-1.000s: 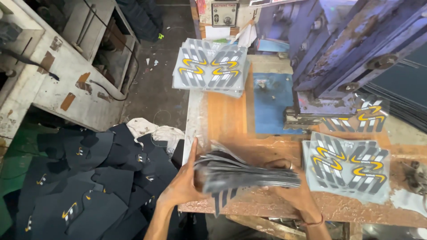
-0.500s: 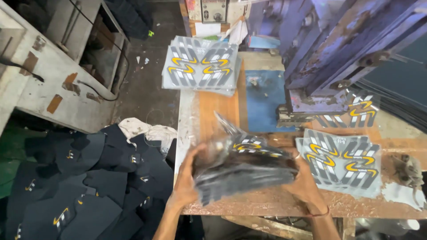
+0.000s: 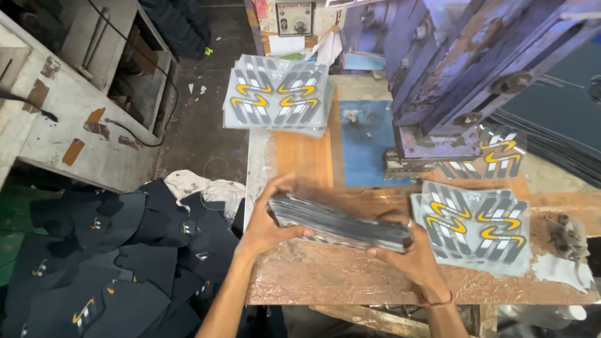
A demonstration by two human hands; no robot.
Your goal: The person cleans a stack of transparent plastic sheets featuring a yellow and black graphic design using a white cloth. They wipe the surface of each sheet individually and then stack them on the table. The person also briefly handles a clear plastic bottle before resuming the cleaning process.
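The left hand [image 3: 266,228] and right hand [image 3: 407,260] are gripping a thick stack of dark sheets [image 3: 338,224] by its two ends, holding it just above the counter [image 3: 338,275] at lower centre. Two printed stacks are already lying squared: one [image 3: 278,100] at upper centre, another [image 3: 476,225] at right. Dark cut pieces [image 3: 119,263] are heaping at lower left.

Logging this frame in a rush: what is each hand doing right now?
Left hand: closed on the left end of the stack of dark sheets.
Right hand: closed on the stack's right end, above the worn workbench.
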